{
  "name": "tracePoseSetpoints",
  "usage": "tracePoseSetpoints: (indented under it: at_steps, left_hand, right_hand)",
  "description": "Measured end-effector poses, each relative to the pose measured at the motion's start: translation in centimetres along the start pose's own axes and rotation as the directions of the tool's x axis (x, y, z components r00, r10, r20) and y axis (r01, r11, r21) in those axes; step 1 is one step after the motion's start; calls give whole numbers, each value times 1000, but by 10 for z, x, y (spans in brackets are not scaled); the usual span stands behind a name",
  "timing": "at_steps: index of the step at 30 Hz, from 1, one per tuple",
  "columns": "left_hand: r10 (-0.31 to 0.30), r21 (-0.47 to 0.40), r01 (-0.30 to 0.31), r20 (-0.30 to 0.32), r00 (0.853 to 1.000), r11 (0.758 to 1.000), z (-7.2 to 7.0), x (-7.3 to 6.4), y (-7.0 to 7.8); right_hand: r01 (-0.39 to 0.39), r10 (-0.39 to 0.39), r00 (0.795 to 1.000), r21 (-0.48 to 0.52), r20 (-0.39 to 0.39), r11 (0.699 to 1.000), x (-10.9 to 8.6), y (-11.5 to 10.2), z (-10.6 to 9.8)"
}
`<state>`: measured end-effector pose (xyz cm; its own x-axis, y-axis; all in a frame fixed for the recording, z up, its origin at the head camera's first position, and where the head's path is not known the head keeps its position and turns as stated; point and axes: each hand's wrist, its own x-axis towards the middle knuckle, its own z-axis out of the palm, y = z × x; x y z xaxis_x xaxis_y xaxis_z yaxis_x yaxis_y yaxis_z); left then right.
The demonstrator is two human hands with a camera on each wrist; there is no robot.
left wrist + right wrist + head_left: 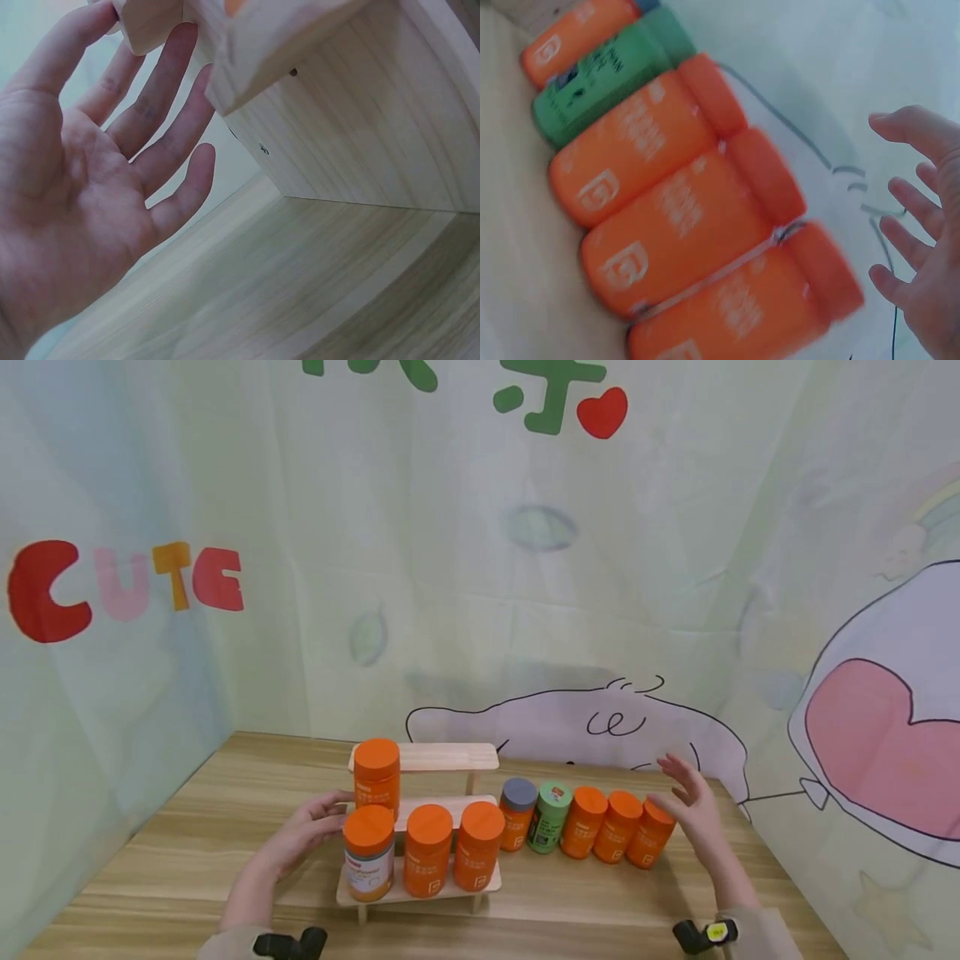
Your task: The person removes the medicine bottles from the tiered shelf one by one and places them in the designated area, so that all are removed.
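A tiered wooden rack (450, 756) stands on the table. On its lowest step are a white-labelled jar with an orange lid (369, 852) and two orange bottles, the right one (478, 846) at the step's end. Another orange bottle (377, 774) stands higher, on the left. My left hand (303, 828) is at the rack's left side, fingers loosely bent, fingertips right at the board ends (154, 22). My right hand (693, 802) is raised with fingers spread and nothing in it, beside the rightmost orange bottle (651, 833) of a row on the table.
Right of the rack, that row also includes an orange bottle with a grey-blue lid (516, 814), a green bottle (550, 818) and two more orange bottles, standing close together. A printed cloth (465, 610) hangs behind the wood-grain table (195, 827) and along its sides.
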<state>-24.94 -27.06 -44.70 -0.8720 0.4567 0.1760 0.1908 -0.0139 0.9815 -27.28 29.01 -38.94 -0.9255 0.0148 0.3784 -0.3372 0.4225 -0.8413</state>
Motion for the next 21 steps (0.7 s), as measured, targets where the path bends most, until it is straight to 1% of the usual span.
tracePoseSetpoints:
  at_steps: [4, 8, 11, 14, 21]
  left_hand:
    - [-13, 2, 13, -11, 1000, 1000, 0, 0, -1]
    - [-27, 6, 27, -18, 999, 1000, 0, 0, -1]
    - [-30, 12, 30, -19, 999, 999, -1, -1, -1]
    - [-33, 18, 34, -23, 999, 999, 0, -1, -1]
    - [-43, 19, 44, -36, 998, 999, 0, 0, 0]
  right_hand:
    - [-9, 9, 1000, 17, 22, 1000, 10, -21, 7]
    - [-3, 1, 1000, 67, 29, 998, 21, -43, 22]
    - [25, -29, 999, 107, 44, 994, 29, -57, 37]
    - [54, -65, 995, 136, 77, 989, 36, -70, 52]
    - [108, -143, 978, 216, 150, 970, 46, -104, 89]
